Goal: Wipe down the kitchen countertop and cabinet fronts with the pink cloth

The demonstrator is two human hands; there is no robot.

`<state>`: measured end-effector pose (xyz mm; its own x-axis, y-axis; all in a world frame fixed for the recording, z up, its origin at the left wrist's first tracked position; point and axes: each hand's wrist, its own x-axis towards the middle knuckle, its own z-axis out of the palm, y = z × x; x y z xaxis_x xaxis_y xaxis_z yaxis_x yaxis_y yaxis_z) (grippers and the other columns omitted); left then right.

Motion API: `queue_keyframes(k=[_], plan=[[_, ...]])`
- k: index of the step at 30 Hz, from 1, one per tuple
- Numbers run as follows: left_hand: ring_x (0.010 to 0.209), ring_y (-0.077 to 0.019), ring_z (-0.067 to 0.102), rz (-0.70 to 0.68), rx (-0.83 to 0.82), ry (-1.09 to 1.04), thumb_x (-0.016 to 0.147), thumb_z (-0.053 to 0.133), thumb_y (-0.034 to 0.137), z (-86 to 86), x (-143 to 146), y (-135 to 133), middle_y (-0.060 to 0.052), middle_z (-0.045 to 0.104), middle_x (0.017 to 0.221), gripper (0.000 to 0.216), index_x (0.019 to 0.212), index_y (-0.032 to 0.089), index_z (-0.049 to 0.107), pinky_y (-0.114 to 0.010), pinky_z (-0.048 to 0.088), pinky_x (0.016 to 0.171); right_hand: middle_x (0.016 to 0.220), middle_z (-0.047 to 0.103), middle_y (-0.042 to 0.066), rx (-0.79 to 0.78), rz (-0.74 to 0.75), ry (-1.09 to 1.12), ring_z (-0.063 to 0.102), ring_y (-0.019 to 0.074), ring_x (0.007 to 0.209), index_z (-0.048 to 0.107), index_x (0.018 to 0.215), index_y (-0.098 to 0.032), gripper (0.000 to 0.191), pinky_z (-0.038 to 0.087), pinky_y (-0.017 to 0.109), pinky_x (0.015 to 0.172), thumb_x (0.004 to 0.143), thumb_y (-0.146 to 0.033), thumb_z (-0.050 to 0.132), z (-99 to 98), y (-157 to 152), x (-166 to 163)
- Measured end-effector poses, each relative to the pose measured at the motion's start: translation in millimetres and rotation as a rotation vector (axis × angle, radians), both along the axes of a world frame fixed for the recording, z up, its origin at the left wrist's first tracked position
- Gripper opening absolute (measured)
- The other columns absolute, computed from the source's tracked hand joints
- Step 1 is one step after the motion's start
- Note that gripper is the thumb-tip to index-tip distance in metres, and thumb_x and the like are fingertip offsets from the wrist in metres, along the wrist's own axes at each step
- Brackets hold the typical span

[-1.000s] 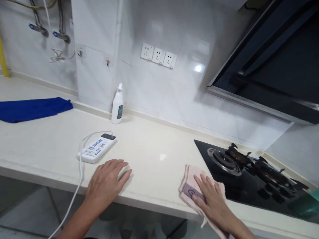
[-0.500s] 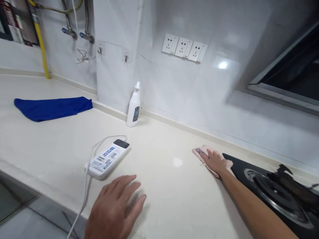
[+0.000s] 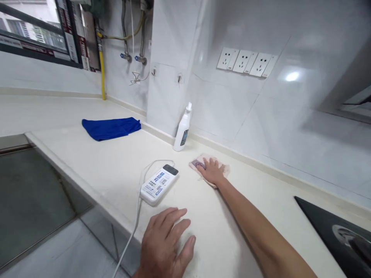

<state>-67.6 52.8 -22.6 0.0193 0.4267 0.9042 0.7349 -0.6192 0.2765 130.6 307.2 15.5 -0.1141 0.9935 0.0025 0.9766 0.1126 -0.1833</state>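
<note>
My right hand (image 3: 212, 170) lies flat with spread fingers on a pale pink cloth (image 3: 199, 163), pressing it to the counter just in front of the white bottle (image 3: 182, 133). Some of the cloth is hidden under the palm. Low in the view, my left hand (image 3: 166, 241) hovers over or rests near the counter's front edge, fingers apart and nothing in them. Just beyond it is a white power bank (image 3: 158, 186) with blue print and a dark end, a white cable (image 3: 136, 216) running from it over the edge.
A blue cloth (image 3: 111, 128) lies on the cream counter (image 3: 116, 162) to the left. At the right is a black gas hob (image 3: 327, 227). Sockets (image 3: 242, 61) are on the tiled wall, and a yellow pipe (image 3: 102, 75) meets the counter at the back left.
My right hand has slid the pink cloth left along the counter, away from the hob and nearer the bottle. The view has turned left, showing the window. My left hand stays open.
</note>
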Motion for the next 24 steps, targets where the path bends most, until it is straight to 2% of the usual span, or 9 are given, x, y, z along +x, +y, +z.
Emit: queue_keyframes(k=[4,11,16,19,24], plan=[[0.105,-0.0249,0.072,0.018,-0.022,0.010,0.098,0.060,0.023,9.0,0.5,-1.3,-0.008,0.080,0.113,0.012,0.106,0.024,0.069,-0.040,0.054,0.087,0.179,0.009,0.015,-0.021,0.107,-0.012,0.001,0.0446,0.163,0.022,0.171,-0.026,0.086,-0.002,0.072,0.125,0.101,-0.076,0.029,2.7,-47.4,-39.5],[0.115,-0.0247,0.070,0.036,-0.114,-0.063,0.104,0.055,0.031,1.3,-0.9,2.6,-0.008,0.076,0.124,0.020,0.117,0.024,0.069,-0.040,0.052,0.093,0.179,0.006,0.013,-0.056,0.128,-0.066,-0.002,0.0422,0.164,0.018,0.172,-0.027,0.078,-0.001,0.071,0.125,0.106,-0.066,0.029,10.4,-128.1,-58.1],[0.131,-0.0282,0.064,0.024,-0.258,-0.130,0.107,0.046,0.040,0.0,-3.4,7.1,-0.009,0.072,0.138,0.034,0.126,0.024,0.069,-0.047,0.049,0.105,0.179,0.000,0.016,-0.105,0.245,-0.067,-0.005,0.0447,0.163,0.013,0.172,-0.026,0.083,-0.003,0.072,0.125,0.104,-0.066,0.038,14.2,-182.5,-74.6],[0.136,-0.0288,0.061,0.007,-0.337,-0.122,0.107,0.042,0.043,0.4,-7.1,8.7,-0.010,0.071,0.141,0.040,0.130,0.024,0.070,-0.051,0.044,0.114,0.179,-0.001,0.015,-0.096,0.367,-0.042,-0.006,0.0455,0.163,0.013,0.172,-0.025,0.085,-0.003,0.074,0.125,0.103,-0.061,0.045,11.9,-215.6,-78.1],[0.141,-0.0288,0.058,-0.067,-0.454,-0.011,0.106,0.038,0.047,4.3,-14.9,7.8,-0.008,0.068,0.147,0.046,0.125,0.027,0.075,-0.055,0.038,0.121,0.178,0.011,0.016,-0.041,0.434,0.054,0.002,0.0418,0.164,0.019,0.171,-0.018,0.076,-0.001,0.070,0.129,0.108,-0.055,0.036,9.5,-258.7,-63.8]])
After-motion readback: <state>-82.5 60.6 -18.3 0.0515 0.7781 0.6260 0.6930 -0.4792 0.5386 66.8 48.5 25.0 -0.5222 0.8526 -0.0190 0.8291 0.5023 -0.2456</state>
